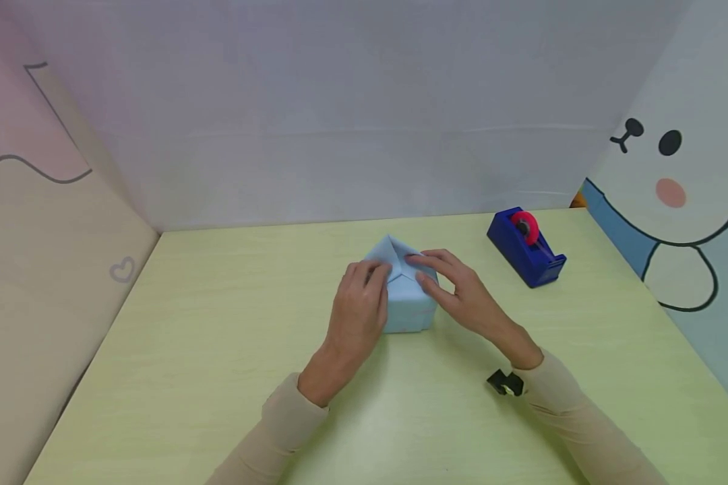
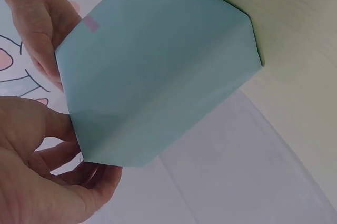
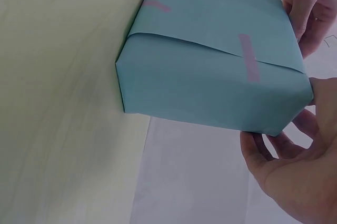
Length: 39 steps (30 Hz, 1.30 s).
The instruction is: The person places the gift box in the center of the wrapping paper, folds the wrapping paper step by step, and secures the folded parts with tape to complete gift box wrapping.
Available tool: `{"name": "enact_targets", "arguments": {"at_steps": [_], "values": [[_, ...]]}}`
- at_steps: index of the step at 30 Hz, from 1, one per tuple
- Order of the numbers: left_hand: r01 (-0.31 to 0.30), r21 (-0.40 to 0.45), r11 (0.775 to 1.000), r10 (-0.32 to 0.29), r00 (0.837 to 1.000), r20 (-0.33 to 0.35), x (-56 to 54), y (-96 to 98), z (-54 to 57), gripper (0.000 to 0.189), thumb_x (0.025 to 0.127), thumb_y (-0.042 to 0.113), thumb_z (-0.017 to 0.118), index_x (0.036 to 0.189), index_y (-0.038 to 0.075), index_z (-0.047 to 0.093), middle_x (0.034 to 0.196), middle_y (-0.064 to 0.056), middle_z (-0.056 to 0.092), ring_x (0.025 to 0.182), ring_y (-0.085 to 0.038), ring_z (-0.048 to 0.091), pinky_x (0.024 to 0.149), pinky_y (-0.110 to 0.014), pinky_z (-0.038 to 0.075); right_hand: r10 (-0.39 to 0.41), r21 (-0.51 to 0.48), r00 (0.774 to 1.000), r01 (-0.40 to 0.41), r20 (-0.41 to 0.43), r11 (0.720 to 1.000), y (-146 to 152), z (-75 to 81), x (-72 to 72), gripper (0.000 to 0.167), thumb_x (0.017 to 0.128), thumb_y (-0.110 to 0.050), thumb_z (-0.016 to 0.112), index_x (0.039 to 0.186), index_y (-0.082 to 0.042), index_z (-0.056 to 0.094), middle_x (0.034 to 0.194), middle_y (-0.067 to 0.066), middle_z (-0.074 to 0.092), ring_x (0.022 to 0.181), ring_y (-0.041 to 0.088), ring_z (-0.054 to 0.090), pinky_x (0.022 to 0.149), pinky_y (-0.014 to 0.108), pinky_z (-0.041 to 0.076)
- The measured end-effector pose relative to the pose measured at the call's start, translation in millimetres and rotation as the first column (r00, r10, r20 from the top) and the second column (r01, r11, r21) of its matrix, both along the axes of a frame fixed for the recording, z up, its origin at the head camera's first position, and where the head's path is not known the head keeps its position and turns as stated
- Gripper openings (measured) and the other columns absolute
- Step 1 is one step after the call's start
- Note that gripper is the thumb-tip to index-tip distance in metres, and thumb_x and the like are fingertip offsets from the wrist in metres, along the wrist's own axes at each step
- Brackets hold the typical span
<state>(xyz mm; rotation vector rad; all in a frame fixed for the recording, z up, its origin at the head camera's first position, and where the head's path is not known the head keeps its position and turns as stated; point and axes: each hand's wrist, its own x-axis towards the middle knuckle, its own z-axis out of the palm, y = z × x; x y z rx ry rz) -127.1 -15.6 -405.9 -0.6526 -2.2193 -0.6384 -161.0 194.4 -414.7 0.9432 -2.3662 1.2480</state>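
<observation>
A box wrapped in light blue paper (image 1: 411,306) stands on the table, with folded paper flaps (image 1: 391,250) coming to a point at its top end. My left hand (image 1: 353,303) grips the left side of that end, its fingers bent over the paper. On the right side, my right hand (image 1: 470,296) holds the flap edge between thumb and fingers. In the right wrist view, strips of pink tape (image 3: 248,58) cross a paper seam along the box side. The left wrist view shows the broad smooth face (image 2: 163,71) of the box.
A blue tape dispenser (image 1: 524,252) with a pink-red roll stands at the back right of the pale wooden table (image 1: 230,323). A grey-white backdrop (image 1: 364,114) rises behind, and printed panels (image 1: 691,202) flank the sides. A small black device (image 1: 505,382) sits at the right wrist.
</observation>
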Motion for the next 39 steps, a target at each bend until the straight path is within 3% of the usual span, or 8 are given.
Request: {"name": "enact_targets", "arguments": {"at_steps": [19, 30, 34, 39], "values": [[0.061, -0.062, 0.996, -0.060, 0.998, 0.023, -4.0, -4.0, -0.7, 0.016, 0.094, -0.006, 0.065, 0.108, -0.004, 0.073, 0.111, -0.017, 0.065, 0.103, -0.032, 0.063, 0.091, -0.040, 0.056, 0.006, -0.004, 0.999, -0.005, 0.034, 1.000, 0.5, -0.3, -0.9, 0.035, 0.100, -0.004, 0.064, 0.135, -0.008, 0.066, 0.133, 0.010, 0.062, 0.126, 0.027, 0.059, 0.102, 0.049, 0.049], [0.059, -0.069, 0.996, -0.058, 0.998, 0.019, -3.9, -4.8, -0.7, 0.019, 0.096, -0.001, 0.066, 0.114, -0.005, 0.072, 0.113, -0.017, 0.068, 0.106, -0.032, 0.064, 0.092, -0.040, 0.055, 0.009, -0.011, 1.000, -0.009, 0.027, 1.000, 0.9, -0.9, -2.1, 0.033, 0.099, -0.002, 0.065, 0.132, -0.006, 0.067, 0.132, 0.011, 0.064, 0.124, 0.028, 0.060, 0.101, 0.051, 0.049], [0.045, -0.029, 0.999, -0.044, 0.998, 0.036, -4.1, -4.8, 1.7, 0.019, 0.094, -0.008, 0.064, 0.111, -0.005, 0.071, 0.108, -0.016, 0.071, 0.101, -0.031, 0.066, 0.089, -0.040, 0.056, -0.002, -0.009, 0.999, 0.003, 0.048, 1.000, 1.5, 0.1, -1.7, 0.031, 0.099, -0.005, 0.066, 0.131, -0.007, 0.068, 0.132, 0.009, 0.065, 0.126, 0.027, 0.059, 0.105, 0.050, 0.047], [0.045, 0.092, 0.995, -0.054, 0.994, 0.094, -5.7, -6.6, 4.8, 0.020, 0.092, -0.011, 0.065, 0.109, -0.004, 0.071, 0.104, -0.016, 0.074, 0.090, -0.032, 0.065, 0.082, -0.042, 0.056, -0.002, -0.012, 0.998, 0.002, 0.063, 1.000, 1.8, 0.3, -2.0, 0.031, 0.099, -0.006, 0.066, 0.131, -0.008, 0.069, 0.133, 0.007, 0.065, 0.127, 0.025, 0.059, 0.106, 0.046, 0.047]]}}
